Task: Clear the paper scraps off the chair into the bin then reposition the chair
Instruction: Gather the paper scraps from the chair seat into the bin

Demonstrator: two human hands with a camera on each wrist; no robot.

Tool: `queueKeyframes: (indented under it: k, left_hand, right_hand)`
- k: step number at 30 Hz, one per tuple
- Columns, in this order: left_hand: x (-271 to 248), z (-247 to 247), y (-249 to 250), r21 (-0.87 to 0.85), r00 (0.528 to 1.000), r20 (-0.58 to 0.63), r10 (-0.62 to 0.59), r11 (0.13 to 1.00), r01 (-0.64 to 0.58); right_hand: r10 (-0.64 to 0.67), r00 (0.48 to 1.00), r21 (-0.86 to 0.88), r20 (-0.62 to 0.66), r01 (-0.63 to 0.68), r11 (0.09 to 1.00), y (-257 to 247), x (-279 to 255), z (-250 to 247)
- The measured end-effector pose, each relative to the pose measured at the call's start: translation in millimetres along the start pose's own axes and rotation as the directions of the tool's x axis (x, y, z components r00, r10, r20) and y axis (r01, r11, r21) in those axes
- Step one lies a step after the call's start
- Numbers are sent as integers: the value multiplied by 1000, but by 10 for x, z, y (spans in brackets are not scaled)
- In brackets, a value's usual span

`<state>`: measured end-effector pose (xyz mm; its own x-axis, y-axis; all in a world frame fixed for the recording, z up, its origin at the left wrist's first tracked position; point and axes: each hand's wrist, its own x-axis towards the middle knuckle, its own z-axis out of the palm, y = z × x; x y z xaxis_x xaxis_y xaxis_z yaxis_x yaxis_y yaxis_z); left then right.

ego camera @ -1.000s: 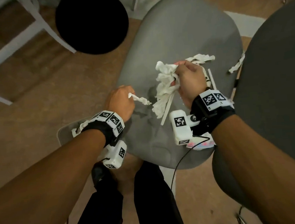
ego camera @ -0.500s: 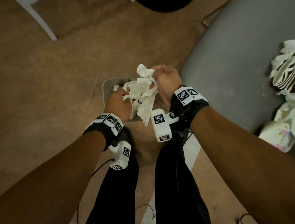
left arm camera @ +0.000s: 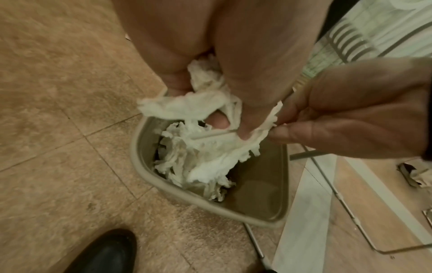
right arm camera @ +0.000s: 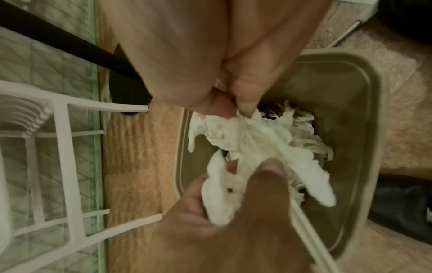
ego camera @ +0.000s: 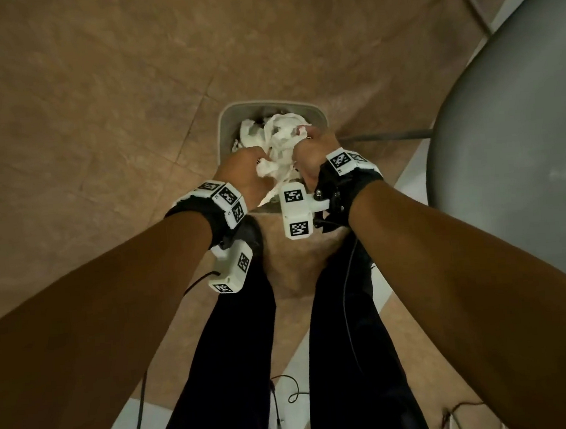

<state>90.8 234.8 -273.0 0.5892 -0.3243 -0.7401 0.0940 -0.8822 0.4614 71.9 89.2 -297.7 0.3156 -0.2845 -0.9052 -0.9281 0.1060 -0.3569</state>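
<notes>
Since half a second ago the view has swung left and down: the bin (ego camera: 233,116), then half hidden under the hands, now shows its whole far rim at frame centre, and the scrap-strewn part of the chair seat has left the frame.

Nearest, at the bottom of the head view, two legs in dark trousers (ego camera: 233,370) stand on the tan tiled floor (ego camera: 79,95), with a thin black cable (ego camera: 139,411) trailing beside them. A black shoe (left arm camera: 105,253) shows at the lower left of the left wrist view.

Above the legs the forearms converge. The left hand (ego camera: 242,170) has its fingers curled round one end of the bundle of white paper scraps (ego camera: 280,157); in the left wrist view its thumb and fingers pinch crumpled paper (left arm camera: 187,105). The right hand (ego camera: 314,154) pinches the other end of the same bundle between thumb and fingertips (right arm camera: 247,103). The two hands are close together, the paper stretched between them directly over the bin's opening.

Below them the beige, rounded-rectangular bin already holds loose shredded scraps (left arm camera: 187,166).

At the right edge of the head view the grey chair seat (ego camera: 513,148) curves out of frame, a metal chair leg (ego camera: 390,135) running toward the bin.
</notes>
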Motion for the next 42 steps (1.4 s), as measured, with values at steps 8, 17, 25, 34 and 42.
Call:
queueKeyframes:
  k: [8,17,25,34,42]
  left_hand:
    - [143,-166,-228,9,996,-86,20,1000,-20]
    - [-19,-393,94,58,1000,4,-7,998,7]
    - [-423,-566,1164,134,972,-134,192,976,-174]
    - [-643,215,3122,187,844,-56,533,836,-515]
    - [-693,1593,4343,473,558,228,798,411,-780]
  right_hand:
    - [8,1000,14,16,-9,1000,119,24,126]
    - [-70,997,13,41,69,998,-99,-462,-136]
    - [-213,975,378,61,174,909,-273,-1484,-1058]
    - [-261,928,599,-267,372,709,265,-2005,-2985]
    - [-190,756,296,-626,456,839,969,-1745,-4501]
